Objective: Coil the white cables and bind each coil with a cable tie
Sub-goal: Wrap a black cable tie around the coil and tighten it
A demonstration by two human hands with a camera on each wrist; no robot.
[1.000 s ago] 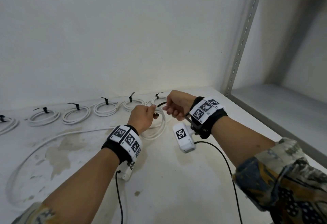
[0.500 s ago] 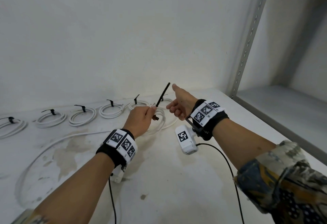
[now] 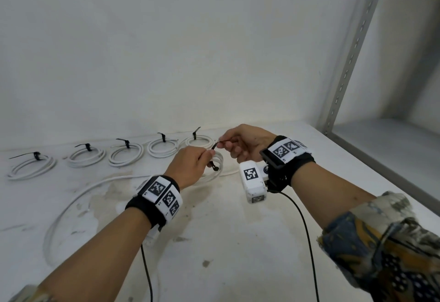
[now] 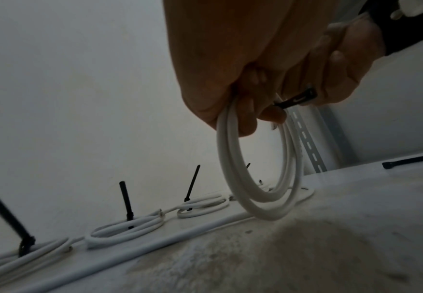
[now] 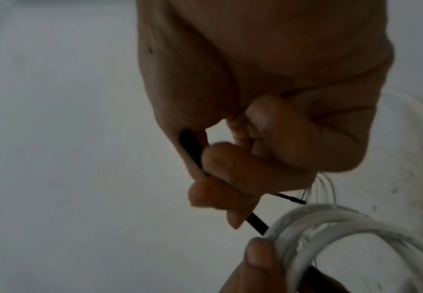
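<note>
I hold a white cable coil [image 4: 258, 178] upright, its lowest loops near the worktop [image 3: 238, 242]; whether they touch it is unclear. My left hand [image 3: 190, 166] grips the top of the coil. A black cable tie [image 3: 215, 151] wraps it, and my right hand [image 3: 242, 142] pinches the tie's free end just above. My fingers hide the tie's head. Behind, five bound coils [image 3: 126, 154] lie in a row. A loose white cable [image 3: 78, 197] trails to my left across the worktop.

At my ten o'clock tied coils [image 3: 125, 154] line the wall [image 3: 166, 51]; a loose cable [image 3: 78, 197] crosses my nine; a post [image 3: 352, 46] blocks two.
</note>
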